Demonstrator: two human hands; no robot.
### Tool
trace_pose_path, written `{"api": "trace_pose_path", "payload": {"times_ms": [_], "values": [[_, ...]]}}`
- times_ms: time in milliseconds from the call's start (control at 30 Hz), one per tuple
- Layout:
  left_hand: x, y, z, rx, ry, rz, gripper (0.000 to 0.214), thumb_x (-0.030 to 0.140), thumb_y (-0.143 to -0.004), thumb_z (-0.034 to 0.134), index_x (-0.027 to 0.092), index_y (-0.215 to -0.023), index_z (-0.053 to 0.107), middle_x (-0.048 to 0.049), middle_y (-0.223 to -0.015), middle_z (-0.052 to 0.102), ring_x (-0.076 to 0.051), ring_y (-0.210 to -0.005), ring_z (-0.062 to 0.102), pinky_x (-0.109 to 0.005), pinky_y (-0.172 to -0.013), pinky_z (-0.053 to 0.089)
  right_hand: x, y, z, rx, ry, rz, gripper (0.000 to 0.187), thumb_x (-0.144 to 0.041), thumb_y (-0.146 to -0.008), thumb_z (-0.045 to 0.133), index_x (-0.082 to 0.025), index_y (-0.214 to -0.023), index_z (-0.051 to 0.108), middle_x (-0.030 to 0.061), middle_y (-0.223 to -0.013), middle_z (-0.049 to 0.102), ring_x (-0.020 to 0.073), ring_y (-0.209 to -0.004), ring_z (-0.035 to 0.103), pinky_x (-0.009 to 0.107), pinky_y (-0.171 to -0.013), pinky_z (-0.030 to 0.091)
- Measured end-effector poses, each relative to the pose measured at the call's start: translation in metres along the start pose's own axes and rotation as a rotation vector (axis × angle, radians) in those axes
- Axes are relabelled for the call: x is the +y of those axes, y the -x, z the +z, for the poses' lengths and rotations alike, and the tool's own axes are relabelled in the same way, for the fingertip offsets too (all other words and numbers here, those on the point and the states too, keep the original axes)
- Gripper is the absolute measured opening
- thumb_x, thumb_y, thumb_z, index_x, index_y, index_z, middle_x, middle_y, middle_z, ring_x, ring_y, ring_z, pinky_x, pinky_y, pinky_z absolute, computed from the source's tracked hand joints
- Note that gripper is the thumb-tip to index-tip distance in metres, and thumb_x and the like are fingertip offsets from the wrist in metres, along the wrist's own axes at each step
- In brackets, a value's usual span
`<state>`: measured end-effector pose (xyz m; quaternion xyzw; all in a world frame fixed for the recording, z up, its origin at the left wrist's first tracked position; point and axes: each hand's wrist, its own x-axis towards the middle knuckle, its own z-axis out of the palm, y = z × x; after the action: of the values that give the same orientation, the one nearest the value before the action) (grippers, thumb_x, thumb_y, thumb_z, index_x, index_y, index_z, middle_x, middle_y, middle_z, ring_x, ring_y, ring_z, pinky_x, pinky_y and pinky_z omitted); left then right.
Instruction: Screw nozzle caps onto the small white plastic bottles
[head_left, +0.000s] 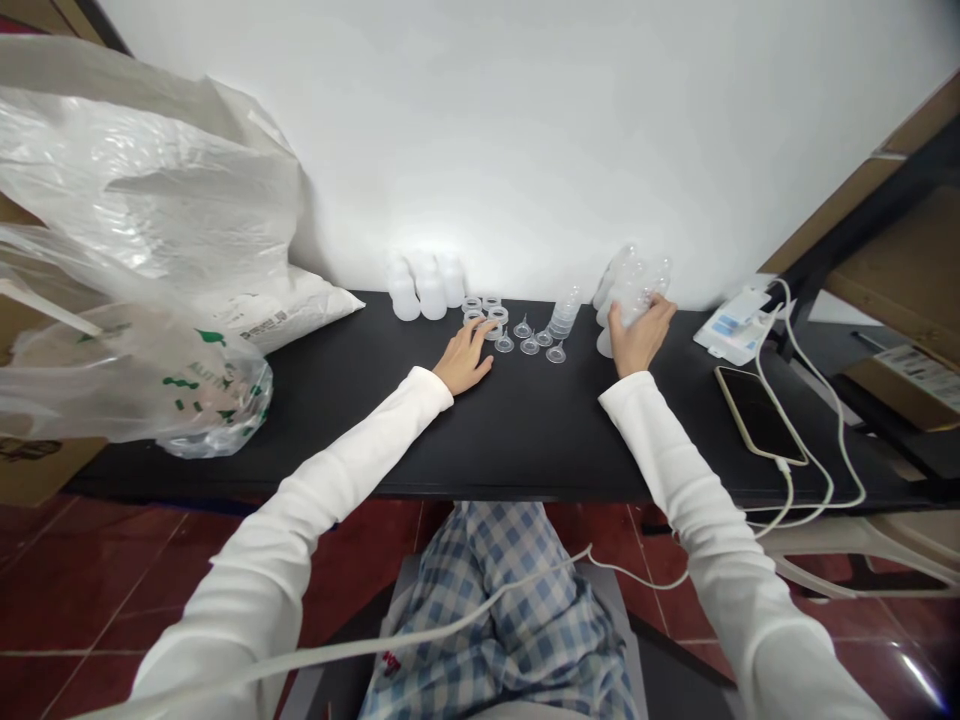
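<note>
My left hand (465,358) lies on the black table with its fingers apart, the fingertips at a cluster of translucent rings (492,316). My right hand (642,332) is wrapped around one of several clear, dome-topped plastic pieces (628,282) standing against the wall; its fingers partly cover them. Several small clear bottle nipples (529,345) sit between my hands. Just behind them leans a stack of clear plastic cups or covers (565,312). Beyond my left hand, several frosted white bottles (432,290) stand upright together near the wall.
Large white plastic sacks (150,180) and a clear printed bag (217,385) fill the left end of the table (525,440). On the right lie a phone (761,415) with a white cable (834,400) and a white-blue packet (735,322). A cable crosses my lap.
</note>
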<state>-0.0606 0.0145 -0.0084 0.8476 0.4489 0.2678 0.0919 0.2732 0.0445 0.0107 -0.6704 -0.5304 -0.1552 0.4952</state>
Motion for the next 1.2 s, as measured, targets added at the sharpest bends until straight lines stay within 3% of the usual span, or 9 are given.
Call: {"api": "trace_pose_path", "payload": {"times_ms": [200,300,433,533,633,700,867,1067,1200], "values": [[-0.001,-0.002,-0.001,-0.037,0.026,-0.001,0.063,0.029,-0.094,0.048,0.017,-0.154,0.033,-0.0186,-0.159,0.035,-0.031,-0.147,0.038,-0.051,-0.115,0.04,0.0,-0.004,-0.005,0.025,0.009,0.024,0.073,-0.053,-0.083,0.064,-0.014,-0.137,0.035,0.0206,-0.127,0.046,0.0367,-0.121,0.05,0.062,-0.102,0.042],[-0.003,-0.003,0.0,-0.06,0.032,-0.032,0.063,0.031,-0.095,0.047,0.017,-0.155,0.033,-0.0163,-0.162,0.034,-0.029,-0.149,0.036,-0.049,-0.117,0.038,-0.008,-0.003,-0.013,0.069,-0.034,0.028,0.082,-0.056,-0.081,0.066,-0.012,-0.141,0.03,0.0242,-0.132,0.041,0.0401,-0.126,0.045,0.069,-0.105,0.036],[-0.002,-0.003,0.0,-0.108,0.017,-0.056,0.059,0.032,-0.097,0.043,0.016,-0.154,0.036,-0.0138,-0.163,0.035,-0.028,-0.151,0.033,-0.047,-0.119,0.035,-0.019,0.003,-0.019,0.119,-0.089,-0.094,0.062,-0.054,-0.089,0.054,-0.015,-0.136,0.039,0.0249,-0.132,0.041,0.044,-0.134,0.038,0.073,-0.103,0.033],[-0.001,-0.003,0.0,-0.092,-0.006,-0.064,0.055,0.03,-0.097,0.043,0.017,-0.151,0.041,-0.0133,-0.159,0.042,-0.028,-0.148,0.037,-0.047,-0.117,0.037,-0.033,0.015,-0.02,-0.071,-0.179,-0.357,0.037,-0.043,-0.096,0.043,-0.018,-0.122,0.053,0.018,-0.111,0.058,0.0353,-0.112,0.058,0.06,-0.096,0.045],[0.0,-0.003,-0.001,-0.046,-0.043,-0.076,0.049,0.027,-0.095,0.047,0.016,-0.143,0.048,-0.015,-0.148,0.051,-0.03,-0.138,0.047,-0.046,-0.11,0.043,-0.053,0.029,-0.02,-0.501,-0.22,-0.65,0.03,-0.036,-0.1,0.039,-0.021,-0.112,0.062,0.0106,-0.094,0.068,0.0242,-0.088,0.065,0.04,-0.083,0.051],[0.0,-0.004,-0.002,-0.02,-0.075,-0.084,0.045,0.026,-0.094,0.05,0.014,-0.137,0.052,-0.017,-0.138,0.056,-0.031,-0.129,0.052,-0.047,-0.107,0.045,-0.062,0.035,-0.021,-0.66,-0.172,-0.695,0.029,-0.037,-0.101,0.041,-0.021,-0.109,0.064,0.0071,-0.088,0.07,0.0201,-0.077,0.065,0.032,-0.073,0.048],[-0.003,-0.005,-0.001,0.042,-0.084,-0.107,0.037,0.027,-0.091,0.057,0.013,-0.125,0.057,-0.0173,-0.122,0.058,-0.032,-0.113,0.057,-0.048,-0.103,0.047,-0.057,0.035,-0.018,-0.797,-0.027,-0.616,0.019,-0.037,-0.096,0.053,-0.022,-0.098,0.064,0.0032,-0.083,0.07,0.0183,-0.069,0.064,0.028,-0.061,0.037],[-0.007,-0.005,0.0,0.06,-0.002,-0.103,0.033,0.025,-0.09,0.058,0.014,-0.121,0.055,-0.0157,-0.128,0.057,-0.03,-0.117,0.058,-0.046,-0.105,0.047,-0.044,0.031,-0.012,-0.837,-0.014,-0.586,0.019,-0.037,-0.092,0.059,-0.022,-0.104,0.062,0.0072,-0.1,0.07,0.0225,-0.087,0.065,0.03,-0.069,0.043],[-0.007,-0.005,0.0,0.081,0.119,-0.142,0.026,0.02,-0.088,0.059,0.017,-0.114,0.056,-0.0129,-0.12,0.064,-0.028,-0.115,0.06,-0.046,-0.107,0.045,-0.042,0.03,-0.01,-0.856,-0.038,-0.534,0.024,-0.041,-0.089,0.064,-0.021,-0.101,0.06,0.0063,-0.092,0.066,0.0218,-0.081,0.062,0.031,-0.066,0.044]]}}
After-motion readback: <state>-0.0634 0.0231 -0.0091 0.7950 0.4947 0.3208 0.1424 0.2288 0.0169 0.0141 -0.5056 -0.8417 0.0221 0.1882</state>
